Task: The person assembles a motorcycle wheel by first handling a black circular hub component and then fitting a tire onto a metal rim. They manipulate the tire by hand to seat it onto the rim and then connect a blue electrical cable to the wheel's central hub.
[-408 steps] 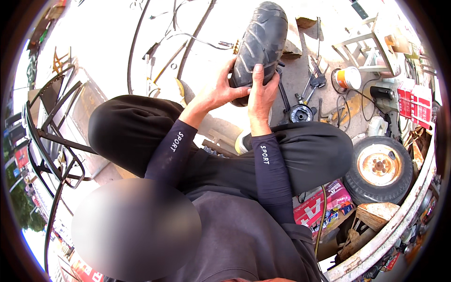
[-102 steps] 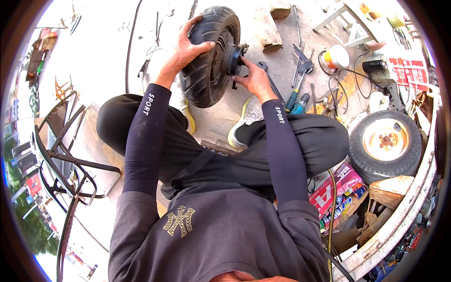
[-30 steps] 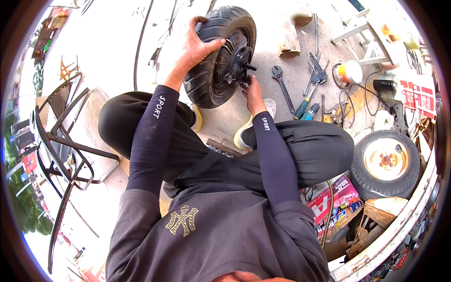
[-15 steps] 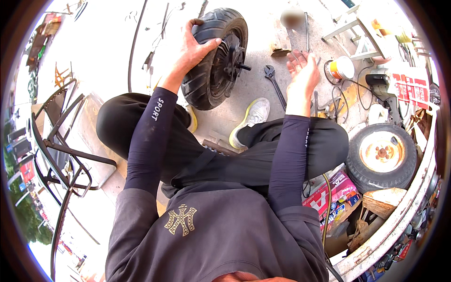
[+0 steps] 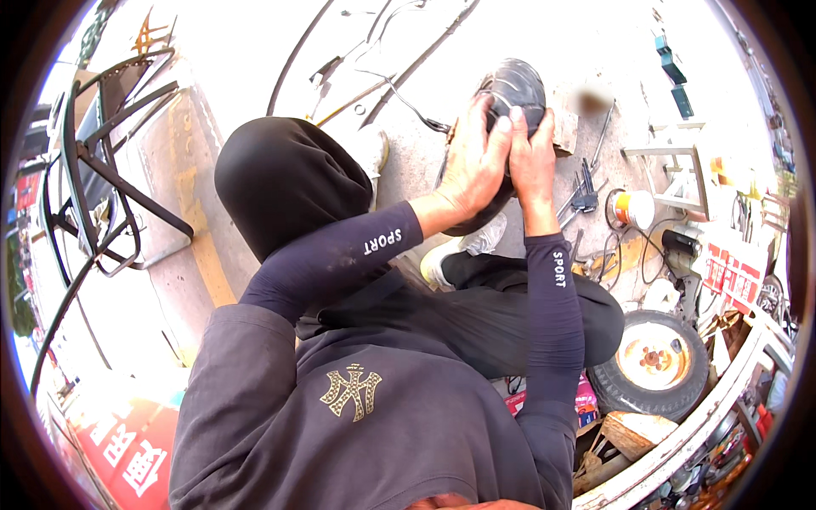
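Note:
A black rubber-tyred wheel (image 5: pixel 516 81) stands on the ground in front of me, with its tread toward me and its hub mostly hidden. My left hand (image 5: pixel 478 166) grips the wheel's near left part, fingers wrapped over the tyre. Against the tyre's right side is my right hand (image 5: pixel 533 157), its thumb close to the left hand's. A black cable (image 5: pixel 416 115) runs from the wheel's left side toward the far left. Right of my right hand lies a dark tool-like object (image 5: pixel 585 197) whose kind I cannot make out.
On the right are a white-and-orange tub (image 5: pixel 633 208), a small metal stand (image 5: pixel 680 170) and a spare wheel with a rusty rim (image 5: pixel 653 361). A black folding chair frame (image 5: pixel 102 170) stands at left. My light shoe (image 5: pixel 476 242) is just below the wheel.
The wheel has moved right and turned so its tread faces me. My right hand, open and apart before, now holds it too. My left hand has shifted right and nearer.

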Demonstrator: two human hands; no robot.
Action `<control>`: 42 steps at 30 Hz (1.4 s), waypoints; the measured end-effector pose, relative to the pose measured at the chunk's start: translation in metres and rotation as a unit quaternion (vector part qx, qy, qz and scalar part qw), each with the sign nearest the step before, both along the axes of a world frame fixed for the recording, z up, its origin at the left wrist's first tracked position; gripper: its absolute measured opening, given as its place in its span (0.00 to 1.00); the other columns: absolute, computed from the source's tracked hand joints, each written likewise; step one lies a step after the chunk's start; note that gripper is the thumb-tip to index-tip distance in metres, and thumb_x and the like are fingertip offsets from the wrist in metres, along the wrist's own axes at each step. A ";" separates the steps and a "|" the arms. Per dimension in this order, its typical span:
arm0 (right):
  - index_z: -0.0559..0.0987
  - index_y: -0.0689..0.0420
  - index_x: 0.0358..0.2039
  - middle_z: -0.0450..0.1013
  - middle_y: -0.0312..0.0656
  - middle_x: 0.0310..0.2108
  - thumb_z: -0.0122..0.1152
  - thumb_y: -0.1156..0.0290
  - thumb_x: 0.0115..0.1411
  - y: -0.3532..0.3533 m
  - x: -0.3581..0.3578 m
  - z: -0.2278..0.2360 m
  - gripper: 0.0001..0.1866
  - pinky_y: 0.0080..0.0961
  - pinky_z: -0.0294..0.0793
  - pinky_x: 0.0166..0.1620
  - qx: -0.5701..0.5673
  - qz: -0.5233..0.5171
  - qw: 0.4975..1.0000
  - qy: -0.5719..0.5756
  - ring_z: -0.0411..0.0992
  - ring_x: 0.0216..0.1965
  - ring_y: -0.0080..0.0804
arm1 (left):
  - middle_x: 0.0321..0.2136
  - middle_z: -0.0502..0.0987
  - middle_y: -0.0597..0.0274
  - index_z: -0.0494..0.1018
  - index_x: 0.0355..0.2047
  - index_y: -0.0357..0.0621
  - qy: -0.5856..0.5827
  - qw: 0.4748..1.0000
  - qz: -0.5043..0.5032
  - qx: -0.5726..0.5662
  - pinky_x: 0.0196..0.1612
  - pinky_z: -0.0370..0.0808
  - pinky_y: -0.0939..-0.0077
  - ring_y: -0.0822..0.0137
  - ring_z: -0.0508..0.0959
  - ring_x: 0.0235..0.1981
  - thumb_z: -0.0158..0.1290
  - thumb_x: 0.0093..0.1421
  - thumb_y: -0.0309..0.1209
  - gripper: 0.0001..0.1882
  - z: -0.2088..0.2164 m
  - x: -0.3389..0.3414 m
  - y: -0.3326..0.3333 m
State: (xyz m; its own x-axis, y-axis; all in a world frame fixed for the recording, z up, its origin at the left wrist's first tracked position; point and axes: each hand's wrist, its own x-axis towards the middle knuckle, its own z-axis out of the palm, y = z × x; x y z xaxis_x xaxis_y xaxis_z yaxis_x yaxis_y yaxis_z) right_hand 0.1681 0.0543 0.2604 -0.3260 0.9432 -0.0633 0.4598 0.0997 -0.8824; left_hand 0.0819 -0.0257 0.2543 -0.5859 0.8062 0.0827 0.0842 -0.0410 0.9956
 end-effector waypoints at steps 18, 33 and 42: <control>0.66 0.71 0.62 0.68 0.64 0.59 0.68 0.41 0.54 0.040 0.019 0.006 0.50 0.41 0.66 0.62 0.127 -0.052 0.974 -0.181 0.67 0.61 0.56 | 0.60 0.63 0.36 0.60 0.62 0.31 0.017 0.990 -0.131 -0.043 0.65 0.62 0.56 0.40 0.63 0.63 0.48 0.67 0.34 0.27 -0.018 0.019 -0.035; 0.60 0.74 0.64 0.62 0.66 0.62 0.62 0.53 0.64 0.013 0.013 -0.011 0.41 0.40 0.60 0.66 0.050 -0.095 0.994 -0.020 0.62 0.65 0.57 | 0.66 0.51 0.27 0.42 0.69 0.22 0.202 0.957 -0.187 -0.095 0.71 0.52 0.53 0.39 0.51 0.71 0.60 0.53 0.64 0.65 -0.006 0.005 -0.016; 0.61 0.64 0.67 0.64 0.55 0.65 0.57 0.69 0.62 0.090 0.064 0.030 0.34 0.31 0.62 0.66 0.006 0.187 0.970 -0.158 0.64 0.65 0.45 | 0.65 0.54 0.29 0.43 0.69 0.26 0.273 0.935 -0.197 -0.113 0.69 0.59 0.58 0.38 0.58 0.68 0.72 0.40 0.41 0.66 0.003 -0.003 0.008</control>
State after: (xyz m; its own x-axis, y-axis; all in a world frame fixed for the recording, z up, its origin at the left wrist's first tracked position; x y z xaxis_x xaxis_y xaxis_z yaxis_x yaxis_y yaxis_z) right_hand 0.2324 0.1443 0.2900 -0.6113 0.7640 -0.2065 0.6371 0.3203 -0.7011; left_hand 0.0790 -0.0178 0.2571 -0.1602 0.9835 0.0841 0.6051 0.0305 0.7956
